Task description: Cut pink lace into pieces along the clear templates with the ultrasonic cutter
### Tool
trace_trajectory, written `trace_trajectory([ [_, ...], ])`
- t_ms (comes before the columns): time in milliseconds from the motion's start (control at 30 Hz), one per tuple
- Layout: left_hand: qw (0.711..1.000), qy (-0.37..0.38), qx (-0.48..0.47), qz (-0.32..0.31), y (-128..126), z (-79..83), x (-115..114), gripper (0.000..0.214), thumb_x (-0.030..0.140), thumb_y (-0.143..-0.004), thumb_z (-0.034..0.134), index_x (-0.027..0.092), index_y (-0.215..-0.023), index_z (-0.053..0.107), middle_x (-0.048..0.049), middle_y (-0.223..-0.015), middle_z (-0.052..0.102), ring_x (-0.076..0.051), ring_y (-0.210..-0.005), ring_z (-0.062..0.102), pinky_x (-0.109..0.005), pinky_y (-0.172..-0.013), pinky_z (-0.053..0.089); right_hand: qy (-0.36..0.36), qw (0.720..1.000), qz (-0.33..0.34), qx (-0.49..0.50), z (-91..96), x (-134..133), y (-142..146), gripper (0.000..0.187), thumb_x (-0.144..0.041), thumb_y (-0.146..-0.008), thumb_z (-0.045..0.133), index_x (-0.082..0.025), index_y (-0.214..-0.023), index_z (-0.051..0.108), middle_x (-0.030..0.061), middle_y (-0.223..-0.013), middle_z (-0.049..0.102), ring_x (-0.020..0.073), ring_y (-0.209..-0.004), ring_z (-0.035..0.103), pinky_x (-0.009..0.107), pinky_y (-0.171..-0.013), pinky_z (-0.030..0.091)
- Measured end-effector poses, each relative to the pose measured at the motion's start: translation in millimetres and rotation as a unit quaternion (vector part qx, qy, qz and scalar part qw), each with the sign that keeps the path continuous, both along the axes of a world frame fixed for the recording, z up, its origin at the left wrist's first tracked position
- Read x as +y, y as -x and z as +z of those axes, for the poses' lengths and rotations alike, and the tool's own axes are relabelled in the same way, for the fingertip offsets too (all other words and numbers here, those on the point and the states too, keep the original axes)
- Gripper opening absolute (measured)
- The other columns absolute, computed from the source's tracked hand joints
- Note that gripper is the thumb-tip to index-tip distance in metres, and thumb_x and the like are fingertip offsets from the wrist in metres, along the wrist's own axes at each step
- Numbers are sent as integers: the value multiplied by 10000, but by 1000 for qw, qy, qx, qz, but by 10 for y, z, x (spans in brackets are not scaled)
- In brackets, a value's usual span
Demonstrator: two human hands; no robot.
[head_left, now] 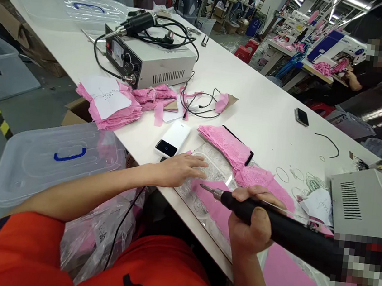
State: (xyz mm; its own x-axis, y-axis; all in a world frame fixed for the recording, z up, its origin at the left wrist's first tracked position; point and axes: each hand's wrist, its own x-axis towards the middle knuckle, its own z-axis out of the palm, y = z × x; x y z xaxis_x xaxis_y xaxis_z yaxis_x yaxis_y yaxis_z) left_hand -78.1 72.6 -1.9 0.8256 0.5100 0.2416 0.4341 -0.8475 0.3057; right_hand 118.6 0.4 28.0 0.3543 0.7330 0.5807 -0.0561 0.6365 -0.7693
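Note:
My right hand point(252, 222) is wrapped round a thick black handheld tool point(287, 235) with a pointed metal tip, its kind unclear. The tip points left, over a flat pink fabric piece point(212, 200); whether it touches cannot be told. My left hand point(188, 168) lies with fingers stretched out on a clear patterned sheet point(214, 163), left of the tip, holding nothing. Beyond the hands, a folded pink lace piece point(226, 144) lies along a black strip. Another pink fabric piece point(294, 283) is below the tool, partly hidden by my right forearm.
A grey control box point(165, 63) carries a similar corded tool point(140, 24). Tied pink fabric stacks point(111, 103), a white power bank point(174, 139) and a phone point(302, 117) lie on the white table point(270, 101). Another grey box point(369, 202) stands right. A person point(364, 79) works beyond.

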Motion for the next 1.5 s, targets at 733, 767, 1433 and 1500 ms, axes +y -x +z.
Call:
trace_trajectory([
  [733, 986, -133, -94, -48, -148, -175, -329, 265, 238, -960, 464, 156, -1164, 610, -70, -1188, 663, -248, -1175, 553, -415, -1054, 344, 40, 985, -162, 40, 68, 171, -487, 85, -227, -736, 579, -193, -814, 577, -28, -788, 578, 109, -595, 562, 331, -659, 470],
  [767, 986, -133, -93, -43, -187, -180, -327, 268, 263, -963, 472, 158, -1169, 610, -68, -1197, 658, -251, -1180, 549, -420, -1062, 334, 39, 986, -158, 40, 51, 173, -490, 89, -231, -738, 577, -195, -820, 578, -29, -778, 579, 111, -599, 564, 329, -660, 469],
  [1433, 981, -156, -114, -36, -193, -219, -354, 251, 255, -955, 490, 163, -1155, 609, -85, -1205, 654, -237, -1210, 534, -445, -1110, 304, 29, 991, -125, 30, -12, 239, -402, 65, -213, -752, 581, -197, -812, 564, -31, -823, 582, 105, -596, 585, 322, -620, 494],
  [1500, 981, -154, -111, -37, -186, -236, -356, 250, 251, -951, 492, 162, -1153, 608, -92, -1198, 657, -235, -1204, 540, -444, -1103, 317, 35, 992, -120, 25, -8, 238, -409, 51, -209, -751, 586, -197, -787, 553, -32, -815, 584, 109, -596, 589, 326, -617, 497],
])
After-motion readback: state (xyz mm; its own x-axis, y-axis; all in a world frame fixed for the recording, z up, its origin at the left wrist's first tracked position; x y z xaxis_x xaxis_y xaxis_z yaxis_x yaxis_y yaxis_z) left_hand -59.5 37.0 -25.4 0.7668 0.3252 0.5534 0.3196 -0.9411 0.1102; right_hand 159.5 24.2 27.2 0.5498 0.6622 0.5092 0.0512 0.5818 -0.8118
